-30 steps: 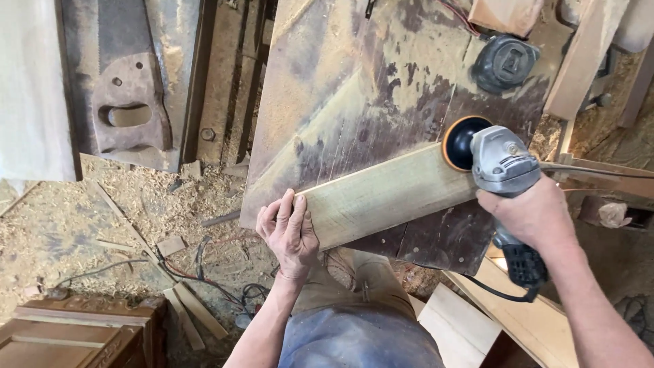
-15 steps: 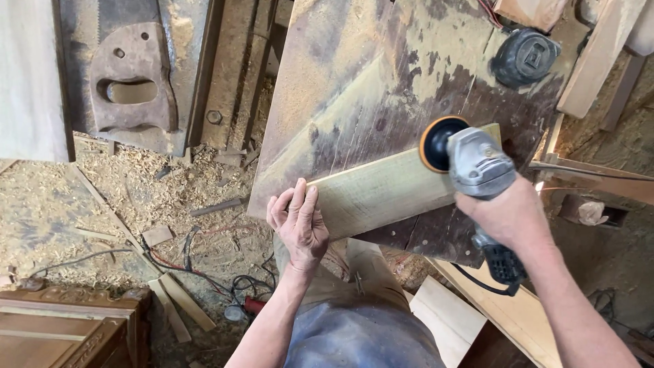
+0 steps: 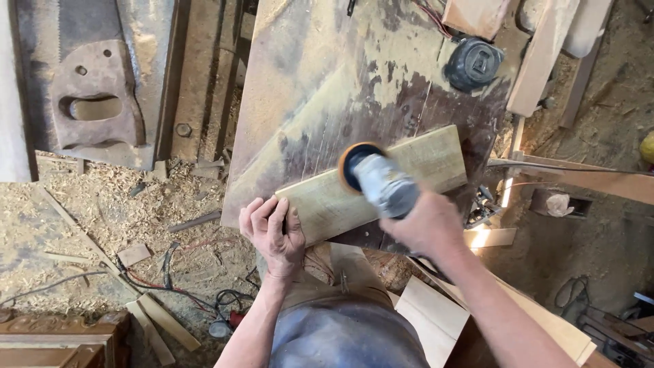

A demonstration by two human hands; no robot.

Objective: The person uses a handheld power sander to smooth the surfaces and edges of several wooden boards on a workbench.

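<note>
No packages, labels, signs or screens showing anywhere in this view, nothing printed or displayed appearing on the bench, the floor or the tools.

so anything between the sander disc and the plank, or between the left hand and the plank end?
Nothing visible. The sander disc sits directly on the plank, held by the right hand. The left hand grips the plank's near end directly.
</note>
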